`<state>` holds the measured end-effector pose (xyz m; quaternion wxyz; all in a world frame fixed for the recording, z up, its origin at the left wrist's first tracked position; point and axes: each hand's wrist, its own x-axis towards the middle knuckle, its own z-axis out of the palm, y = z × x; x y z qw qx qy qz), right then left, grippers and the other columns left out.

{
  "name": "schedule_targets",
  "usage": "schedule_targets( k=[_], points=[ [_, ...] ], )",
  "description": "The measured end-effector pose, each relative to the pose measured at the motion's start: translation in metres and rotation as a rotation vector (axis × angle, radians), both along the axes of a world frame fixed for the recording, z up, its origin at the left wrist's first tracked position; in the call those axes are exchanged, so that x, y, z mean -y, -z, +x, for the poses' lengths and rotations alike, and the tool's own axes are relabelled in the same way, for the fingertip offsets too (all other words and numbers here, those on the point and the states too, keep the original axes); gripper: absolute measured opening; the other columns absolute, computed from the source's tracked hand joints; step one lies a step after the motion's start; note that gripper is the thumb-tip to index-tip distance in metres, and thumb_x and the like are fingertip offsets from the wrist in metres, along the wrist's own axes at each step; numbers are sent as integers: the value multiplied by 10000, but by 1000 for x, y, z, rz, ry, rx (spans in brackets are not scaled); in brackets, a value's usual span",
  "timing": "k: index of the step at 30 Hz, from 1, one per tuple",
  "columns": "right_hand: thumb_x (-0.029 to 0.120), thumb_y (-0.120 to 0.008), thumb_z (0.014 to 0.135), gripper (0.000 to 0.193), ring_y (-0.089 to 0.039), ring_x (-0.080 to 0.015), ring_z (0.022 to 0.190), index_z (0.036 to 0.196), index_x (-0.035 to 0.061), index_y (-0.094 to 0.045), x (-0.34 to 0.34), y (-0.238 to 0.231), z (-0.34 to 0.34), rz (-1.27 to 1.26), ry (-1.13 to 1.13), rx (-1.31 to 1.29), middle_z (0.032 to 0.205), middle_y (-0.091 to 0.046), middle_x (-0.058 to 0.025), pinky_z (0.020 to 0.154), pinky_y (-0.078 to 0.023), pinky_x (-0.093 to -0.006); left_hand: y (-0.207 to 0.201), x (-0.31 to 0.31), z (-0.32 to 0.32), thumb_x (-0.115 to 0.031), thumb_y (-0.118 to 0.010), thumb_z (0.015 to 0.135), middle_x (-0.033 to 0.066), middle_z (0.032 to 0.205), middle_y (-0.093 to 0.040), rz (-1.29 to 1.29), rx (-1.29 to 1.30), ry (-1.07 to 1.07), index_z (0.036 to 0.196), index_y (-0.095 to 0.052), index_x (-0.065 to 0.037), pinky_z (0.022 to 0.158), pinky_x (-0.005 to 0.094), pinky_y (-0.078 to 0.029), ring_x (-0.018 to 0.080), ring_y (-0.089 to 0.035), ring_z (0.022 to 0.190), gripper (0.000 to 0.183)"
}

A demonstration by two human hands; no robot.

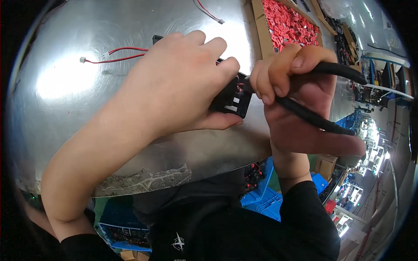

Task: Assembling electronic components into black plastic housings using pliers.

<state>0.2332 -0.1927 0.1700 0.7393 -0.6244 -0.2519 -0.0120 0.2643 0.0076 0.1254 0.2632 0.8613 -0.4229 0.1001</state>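
Observation:
My left hand (180, 82) is wrapped over a black plastic housing (244, 104) and presses it to the metal table. Most of the housing is hidden under the palm. Small pale slots and some copper-coloured parts show at its right end. From its left side run red and black wires with a white connector (82, 60). My right hand (300, 93) grips a hand tool with two black handles (344, 71), probably pliers. The handles stand apart, and the tool's dark tip meets the right end of the housing; its jaws are mostly hidden by my fingers.
An open cardboard box (262, 28) of small red parts stands behind my right hand. Another red-and-black wire (209, 12) lies at the table's far side. Blue crates (265, 202) sit below the table's worn near edge (148, 180). Black parts (337, 26) are piled at the far right.

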Motion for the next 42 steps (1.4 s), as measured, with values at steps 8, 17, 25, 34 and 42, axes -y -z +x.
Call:
schedule_targets(
  k=[8, 17, 25, 34, 42],
  points=[
    [605, -576, 1013, 599, -478, -146, 706, 1120, 17, -534, 4, 12, 9, 70, -132, -29, 877, -511, -66, 607, -415, -294, 7, 0, 2, -510, -904, 686, 106, 984, -582, 1, 9, 12, 1110, -666, -128, 789, 475, -511, 348, -615, 930, 618],
    [898, -478, 900, 966, -453, -116, 703, 1145, -31, -577, 0, 5, 12, 97, -183, -109, 948, -554, -69, 589, -385, -272, 3, -2, 10, -549, -896, 671, 86, 1001, -594, 50, -14, 114, 1111, -719, -144, 810, 467, -504, 328, -618, 950, 624],
    [1153, -321, 619, 1167, -328, -80, 527, 970, 54, -497, -16, -2, 10, 40, 82, -329, 667, -383, 19, 506, -290, -250, 12, 2, -2, -621, -903, 570, 55, 1003, -604, -15, 106, 39, 1094, -698, -145, 849, 451, -472, 289, -626, 971, 738],
    [1086, -381, 729, 1034, -333, -73, 491, 933, 83, -523, 15, 7, 34, 47, -413, -238, 625, -383, 48, 463, -276, -246, 7, 2, 4, -694, -884, 590, 56, 915, -668, 32, 129, -16, 948, -686, -87, 904, 377, -471, 244, -672, 935, 732],
    [1064, -504, 690, 974, -409, -105, 429, 855, 107, -587, 25, 27, 52, 219, -646, -164, 561, -481, 3, 460, -361, -239, 4, -5, 9, -658, -914, 507, 56, 922, -662, 19, 120, 66, 992, -692, -99, 856, 401, -459, 273, -664, 900, 773]
  ],
)
